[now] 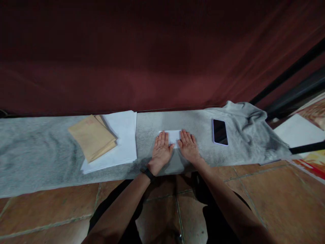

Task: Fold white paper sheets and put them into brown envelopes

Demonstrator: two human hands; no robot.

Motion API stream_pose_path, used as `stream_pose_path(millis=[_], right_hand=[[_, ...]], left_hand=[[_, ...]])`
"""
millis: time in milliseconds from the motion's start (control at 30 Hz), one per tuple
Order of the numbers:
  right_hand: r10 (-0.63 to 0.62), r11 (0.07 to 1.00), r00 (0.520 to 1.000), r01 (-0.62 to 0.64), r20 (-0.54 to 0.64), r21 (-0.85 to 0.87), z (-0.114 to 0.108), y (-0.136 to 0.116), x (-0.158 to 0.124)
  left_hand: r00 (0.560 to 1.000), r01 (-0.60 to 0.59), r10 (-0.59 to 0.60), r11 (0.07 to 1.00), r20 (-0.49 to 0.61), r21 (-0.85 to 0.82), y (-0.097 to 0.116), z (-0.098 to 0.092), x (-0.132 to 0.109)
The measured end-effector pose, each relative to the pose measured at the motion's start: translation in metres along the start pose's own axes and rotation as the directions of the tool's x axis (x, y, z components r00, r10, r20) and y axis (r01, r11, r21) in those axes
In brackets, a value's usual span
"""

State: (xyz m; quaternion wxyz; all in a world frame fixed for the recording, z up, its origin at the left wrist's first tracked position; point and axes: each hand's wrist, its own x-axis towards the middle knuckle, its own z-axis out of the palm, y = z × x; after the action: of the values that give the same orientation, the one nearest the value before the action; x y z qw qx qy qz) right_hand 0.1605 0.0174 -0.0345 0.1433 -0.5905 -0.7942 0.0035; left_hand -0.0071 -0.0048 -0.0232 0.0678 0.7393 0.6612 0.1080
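A small folded white paper (pixel 173 136) lies on the grey cloth (pixel 38 149) that covers the long table. My left hand (pixel 161 150) rests flat on the paper's left part, fingers stretched out together. My right hand (pixel 188 145) lies flat on its right part, fingers also extended. Both palms press down and hide the near edge of the paper. A black band sits on my left wrist.
A stack of brown envelopes (pixel 92 137) lies on white sheets (pixel 122 139) to the left. A black phone (pixel 219 131) lies to the right, near bunched cloth. A dark red curtain hangs behind. Tiled floor is below, with more papers at far right.
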Motion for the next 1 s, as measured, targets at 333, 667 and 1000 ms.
stream_pose_path(millis=[333,667,1000], right_hand=[[-0.005,1.000,0.996,0.003,-0.094,-0.017,-0.006,0.006,-0.011],[-0.189,0.982,0.975,0.191,-0.117,0.006,0.006,-0.007,-0.047],[-0.203,0.967,0.977,0.190,0.063,0.167,-0.010,0.013,-0.035]], left_hand=[[1.000,-0.004,0.005,0.997,-0.022,0.074,-0.002,-0.001,0.000],[0.998,0.067,-0.066,0.995,-0.010,0.078,-0.014,-0.008,0.005],[0.950,-0.312,0.310,0.944,-0.033,-0.103,0.035,0.002,0.012]])
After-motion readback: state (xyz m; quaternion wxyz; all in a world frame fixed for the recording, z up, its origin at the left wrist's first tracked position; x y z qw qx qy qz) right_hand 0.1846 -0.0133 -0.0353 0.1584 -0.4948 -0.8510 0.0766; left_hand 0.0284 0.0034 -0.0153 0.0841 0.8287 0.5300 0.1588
